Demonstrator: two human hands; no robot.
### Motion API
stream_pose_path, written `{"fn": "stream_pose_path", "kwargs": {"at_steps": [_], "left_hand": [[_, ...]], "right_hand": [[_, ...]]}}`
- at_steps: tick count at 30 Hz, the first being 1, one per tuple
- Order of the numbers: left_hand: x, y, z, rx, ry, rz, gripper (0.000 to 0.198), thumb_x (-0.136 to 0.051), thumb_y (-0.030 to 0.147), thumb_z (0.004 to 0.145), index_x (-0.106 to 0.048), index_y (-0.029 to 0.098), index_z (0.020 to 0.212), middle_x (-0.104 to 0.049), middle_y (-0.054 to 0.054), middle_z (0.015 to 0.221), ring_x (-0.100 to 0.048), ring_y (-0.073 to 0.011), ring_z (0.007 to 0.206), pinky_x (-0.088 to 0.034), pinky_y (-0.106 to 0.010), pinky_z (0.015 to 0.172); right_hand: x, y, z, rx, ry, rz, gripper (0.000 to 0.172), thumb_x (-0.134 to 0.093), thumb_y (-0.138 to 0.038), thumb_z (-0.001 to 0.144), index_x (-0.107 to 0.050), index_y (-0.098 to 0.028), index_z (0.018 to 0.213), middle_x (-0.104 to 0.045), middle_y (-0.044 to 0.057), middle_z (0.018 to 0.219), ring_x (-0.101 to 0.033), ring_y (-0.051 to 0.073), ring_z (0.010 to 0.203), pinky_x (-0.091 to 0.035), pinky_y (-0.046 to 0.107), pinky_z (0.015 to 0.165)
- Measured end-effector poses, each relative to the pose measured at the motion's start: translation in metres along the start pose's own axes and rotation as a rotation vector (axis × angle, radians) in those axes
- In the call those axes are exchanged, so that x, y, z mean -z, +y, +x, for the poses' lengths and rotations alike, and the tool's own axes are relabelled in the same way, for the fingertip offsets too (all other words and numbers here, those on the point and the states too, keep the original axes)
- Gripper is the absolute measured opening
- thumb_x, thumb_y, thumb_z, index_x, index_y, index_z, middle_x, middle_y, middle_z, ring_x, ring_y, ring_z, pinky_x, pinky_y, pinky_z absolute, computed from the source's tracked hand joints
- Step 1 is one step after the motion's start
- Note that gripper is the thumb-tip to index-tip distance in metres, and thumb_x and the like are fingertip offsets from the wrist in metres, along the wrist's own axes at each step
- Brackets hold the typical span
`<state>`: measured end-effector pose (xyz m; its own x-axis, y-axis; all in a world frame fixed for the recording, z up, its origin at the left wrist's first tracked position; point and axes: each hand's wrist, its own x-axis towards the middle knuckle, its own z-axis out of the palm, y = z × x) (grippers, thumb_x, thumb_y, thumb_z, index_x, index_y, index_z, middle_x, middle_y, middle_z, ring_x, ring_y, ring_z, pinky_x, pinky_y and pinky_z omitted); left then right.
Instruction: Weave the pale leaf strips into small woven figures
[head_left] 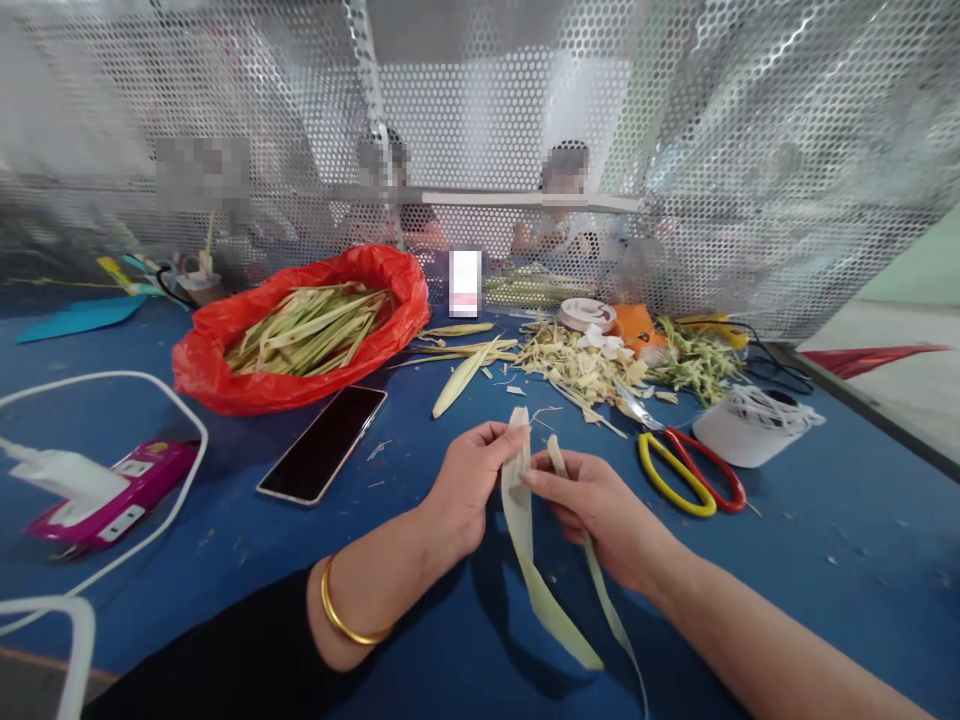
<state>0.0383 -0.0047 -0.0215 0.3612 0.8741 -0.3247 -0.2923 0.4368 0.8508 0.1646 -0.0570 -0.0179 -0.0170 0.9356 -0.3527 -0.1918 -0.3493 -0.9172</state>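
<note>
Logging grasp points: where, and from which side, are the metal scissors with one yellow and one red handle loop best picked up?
Probably by the handle loops, from the near side. The scissors lie flat on the blue table, loops toward the person, blades pointing away into the leaf scraps. The right hand is nearest, though it and the left hand each pinch a pale leaf strip.

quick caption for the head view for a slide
Left hand and right hand hold pale leaf strips over a blue table, scissors nearby.
</note>
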Motion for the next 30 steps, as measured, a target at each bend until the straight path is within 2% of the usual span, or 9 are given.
{"fn": "stream_pose_path", "kwargs": {"at_steps": [5, 9, 15, 20, 30], "left_hand": [[0.002, 0.0, -0.001, -0.011, -0.024, 0.113, 0.036, -0.077, 0.046, 0.061, -0.058, 0.017, 0.071, -0.058, 0.001, 0.063, -0.052, -0.0106, 0.057, -0.042, -0.026, 0.06], [0.003, 0.0, 0.0, -0.061, -0.028, 0.227, 0.033, -0.077, 0.043, 0.063, -0.058, 0.016, 0.068, -0.058, 0.0, 0.065, -0.051, -0.0104, 0.06, -0.042, -0.024, 0.061], [0.0, -0.002, -0.003, -0.122, -0.054, 0.312, 0.033, -0.073, 0.046, 0.066, -0.058, 0.017, 0.067, -0.056, 0.001, 0.064, -0.051, -0.0116, 0.06, -0.043, -0.025, 0.061], [-0.001, -0.001, -0.002, -0.14, -0.073, 0.352, 0.031, -0.069, 0.045, 0.071, -0.054, 0.018, 0.068, -0.055, 0.002, 0.064, -0.051, -0.0124, 0.062, -0.044, -0.025, 0.059], [0.0, 0.0, -0.004, -0.169, -0.098, 0.372, 0.024, -0.064, 0.037, 0.078, -0.052, 0.018, 0.07, -0.048, 0.006, 0.059, -0.04, -0.0081, 0.056, -0.032, -0.02, 0.054]], "right_hand": [[-0.001, 0.002, 0.002, 0.103, 0.115, -0.055, 0.03, -0.076, -0.042, 0.066, -0.06, -0.017, 0.068, -0.032, -0.01, 0.043, -0.024, 0.004, 0.039, -0.019, 0.02, 0.037], [0.004, 0.0, 0.003, 0.176, 0.168, -0.085, 0.033, -0.075, -0.046, 0.068, -0.058, -0.018, 0.068, -0.036, -0.009, 0.045, -0.026, 0.005, 0.039, -0.02, 0.021, 0.038], [0.003, 0.0, 0.003, 0.156, 0.142, -0.079, 0.038, -0.075, -0.051, 0.068, -0.058, -0.018, 0.068, -0.036, -0.008, 0.045, -0.026, 0.005, 0.041, -0.02, 0.021, 0.039], [0.004, 0.002, 0.004, 0.155, 0.14, -0.024, 0.035, -0.078, -0.047, 0.066, -0.058, -0.017, 0.068, -0.037, -0.009, 0.044, -0.025, 0.004, 0.04, -0.019, 0.02, 0.039], [0.009, 0.005, 0.007, 0.044, -0.017, 0.217, 0.032, -0.082, -0.036, 0.063, -0.059, -0.015, 0.07, -0.029, -0.011, 0.047, -0.018, 0.003, 0.042, -0.014, 0.02, 0.041]]}}
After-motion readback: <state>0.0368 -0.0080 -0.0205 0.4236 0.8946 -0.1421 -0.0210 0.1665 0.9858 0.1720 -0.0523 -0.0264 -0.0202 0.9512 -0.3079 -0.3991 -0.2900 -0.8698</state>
